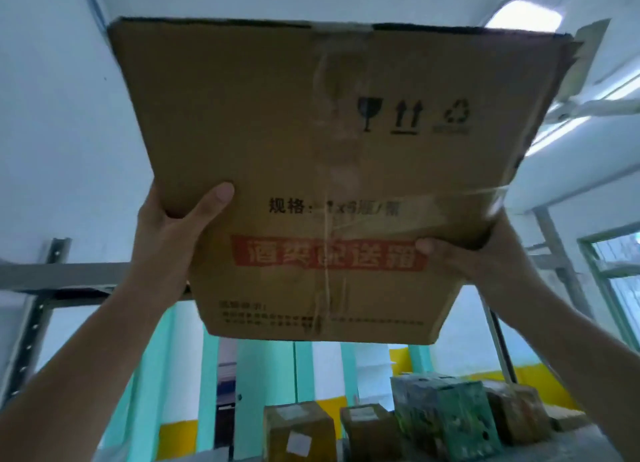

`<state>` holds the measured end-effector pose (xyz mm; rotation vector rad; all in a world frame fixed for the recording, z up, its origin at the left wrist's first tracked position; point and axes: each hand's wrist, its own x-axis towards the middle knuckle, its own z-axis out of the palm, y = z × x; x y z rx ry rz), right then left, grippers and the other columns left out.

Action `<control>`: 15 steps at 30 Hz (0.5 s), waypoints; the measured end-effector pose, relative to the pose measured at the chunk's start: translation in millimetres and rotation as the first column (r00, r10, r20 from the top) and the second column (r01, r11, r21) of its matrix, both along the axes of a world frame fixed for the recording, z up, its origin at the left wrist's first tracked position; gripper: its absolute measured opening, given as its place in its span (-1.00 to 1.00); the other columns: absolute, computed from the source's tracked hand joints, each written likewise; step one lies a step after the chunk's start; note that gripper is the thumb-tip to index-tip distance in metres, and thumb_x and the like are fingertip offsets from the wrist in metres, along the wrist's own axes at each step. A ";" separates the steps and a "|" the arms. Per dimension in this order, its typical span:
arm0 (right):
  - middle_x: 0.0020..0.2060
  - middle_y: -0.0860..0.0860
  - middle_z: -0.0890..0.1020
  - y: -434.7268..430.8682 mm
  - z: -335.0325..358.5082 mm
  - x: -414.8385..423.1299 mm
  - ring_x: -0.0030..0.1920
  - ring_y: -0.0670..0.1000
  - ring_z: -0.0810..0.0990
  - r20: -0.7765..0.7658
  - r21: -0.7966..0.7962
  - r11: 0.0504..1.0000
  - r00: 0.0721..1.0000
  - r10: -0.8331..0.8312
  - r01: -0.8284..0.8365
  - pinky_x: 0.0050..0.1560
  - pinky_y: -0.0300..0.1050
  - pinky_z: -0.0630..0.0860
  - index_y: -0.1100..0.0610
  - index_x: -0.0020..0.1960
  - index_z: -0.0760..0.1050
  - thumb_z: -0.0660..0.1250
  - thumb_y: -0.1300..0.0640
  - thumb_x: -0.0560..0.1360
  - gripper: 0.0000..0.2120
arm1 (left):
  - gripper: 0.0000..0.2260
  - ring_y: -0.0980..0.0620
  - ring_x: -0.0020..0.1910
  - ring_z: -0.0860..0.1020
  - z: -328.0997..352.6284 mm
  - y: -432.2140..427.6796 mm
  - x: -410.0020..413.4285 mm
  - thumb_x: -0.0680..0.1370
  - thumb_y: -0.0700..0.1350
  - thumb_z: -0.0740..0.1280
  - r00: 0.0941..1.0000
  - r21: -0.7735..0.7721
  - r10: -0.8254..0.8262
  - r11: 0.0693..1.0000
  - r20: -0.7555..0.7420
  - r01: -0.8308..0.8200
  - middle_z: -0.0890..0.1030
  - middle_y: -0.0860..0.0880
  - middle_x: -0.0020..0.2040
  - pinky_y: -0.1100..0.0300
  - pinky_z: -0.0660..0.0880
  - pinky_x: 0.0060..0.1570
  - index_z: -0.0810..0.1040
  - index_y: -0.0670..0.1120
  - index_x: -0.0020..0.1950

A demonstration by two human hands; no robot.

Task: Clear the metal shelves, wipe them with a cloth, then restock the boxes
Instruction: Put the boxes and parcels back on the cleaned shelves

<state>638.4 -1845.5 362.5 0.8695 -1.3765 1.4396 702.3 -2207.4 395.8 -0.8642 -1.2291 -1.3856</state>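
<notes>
the box (pixel 329 170), filling the centre of the frame, is being held high before the shelf (pixel 69 274) at middle left, its two sides being grasped by the left hand (pixel 173 226) and right hand (pixel 478 253), thumbs pressed on the front, seemingly so its weight is being balanced.

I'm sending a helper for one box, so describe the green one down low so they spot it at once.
Look beneath the big cardboard box held up overhead, to the row of boxes standing low at the right. The green box is third from the left, taller than the brown boxes beside it and the only one covered in green print.
</notes>
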 end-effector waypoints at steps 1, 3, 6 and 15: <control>0.14 -0.09 0.67 -24.2 15.4 6.7 0.12 -0.01 0.68 -0.051 0.021 0.998 0.997 -0.062 0.063 -0.05 0.04 0.69 -0.13 0.32 0.42 0.74 -0.16 -0.02 -0.03 | -0.35 0.12 0.07 0.68 1.7 -5.4 -6.1 0.41 0.12 0.55 1.000 0.016 0.019 1.000 -0.023 -0.018 0.66 0.20 0.18 0.20 0.65 -0.07 0.43 0.08 0.45; 0.14 -0.10 0.65 -44.9 14.9 7.6 0.10 -0.03 0.67 0.000 0.107 0.989 0.994 -0.106 0.106 -0.07 -0.06 0.69 -0.12 0.36 0.38 0.74 -0.15 0.04 -0.03 | -0.40 0.20 0.04 0.67 4.8 -14.8 -18.8 0.44 0.09 0.48 0.996 0.080 0.071 0.995 -0.051 -0.067 0.65 0.25 0.16 0.27 0.63 -0.11 0.42 0.11 0.46; 0.13 -0.17 0.64 -61.3 31.5 -23.7 0.09 -0.09 0.66 -0.022 0.069 0.991 0.993 -0.117 0.118 0.01 -0.06 0.67 -0.14 0.41 0.36 0.64 -0.20 0.15 -0.10 | -0.41 0.19 0.05 0.66 7.7 -24.9 -47.3 0.43 0.17 0.48 0.992 0.116 0.122 0.986 -0.022 -0.119 0.64 0.27 0.16 0.15 0.62 -0.01 0.42 0.17 0.44; 0.47 -0.05 0.32 -75.0 77.0 -112.1 0.41 0.01 0.40 -0.097 -0.214 0.800 0.802 -0.589 0.561 0.32 0.25 0.49 -0.14 0.58 0.08 0.35 -0.49 0.38 -0.07 | -0.35 0.19 0.28 0.46 78.1 -7.9 -109.2 0.54 0.32 0.32 0.826 0.032 0.530 0.845 -0.193 -0.535 0.45 0.17 0.40 0.28 0.39 0.17 0.23 0.11 0.54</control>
